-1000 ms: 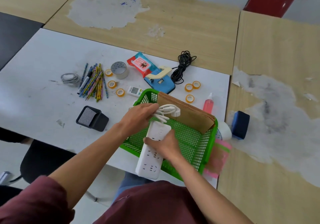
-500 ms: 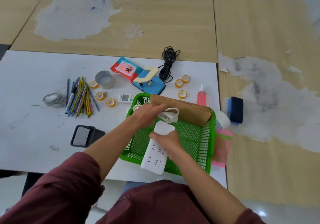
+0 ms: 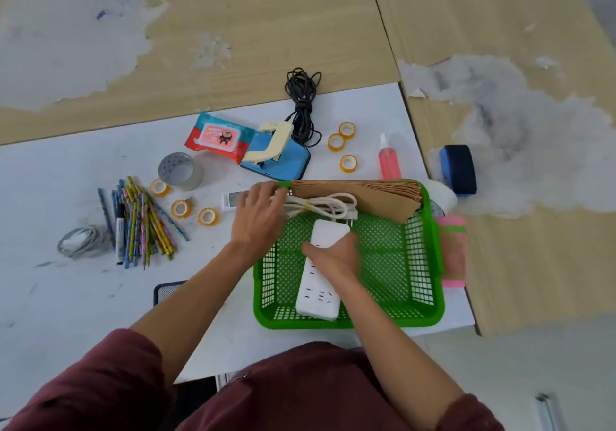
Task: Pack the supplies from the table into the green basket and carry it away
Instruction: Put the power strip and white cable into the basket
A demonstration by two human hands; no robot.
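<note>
The green basket (image 3: 416, 264) sits near the front edge of the white table, with brown paper bags (image 3: 376, 194) leaning against its far wall. A white power strip (image 3: 321, 292) lies lengthwise inside it. My right hand (image 3: 336, 257) is closed over the strip's middle. My left hand (image 3: 258, 212) rests at the basket's far left corner, its fingers on the strip's coiled white cord (image 3: 320, 205). Still on the table are coloured pencils (image 3: 143, 224), small tape rolls (image 3: 180, 209), a wipes pack (image 3: 216, 137), a black cable (image 3: 301, 110) and a pink spray bottle (image 3: 388, 160).
A grey tape roll (image 3: 180, 170), a blue hole punch (image 3: 276, 160) and a grey cable coil (image 3: 78, 240) lie left of the basket. A blue eraser block (image 3: 458, 169), a white roll (image 3: 441, 195) and a pink item (image 3: 451, 250) lie along its right side. A black mesh holder (image 3: 166, 292) shows under my left forearm.
The power strip has gone from overhanging the basket's near rim to lying down inside it. My left hand has shifted with the cord toward the far left corner.
</note>
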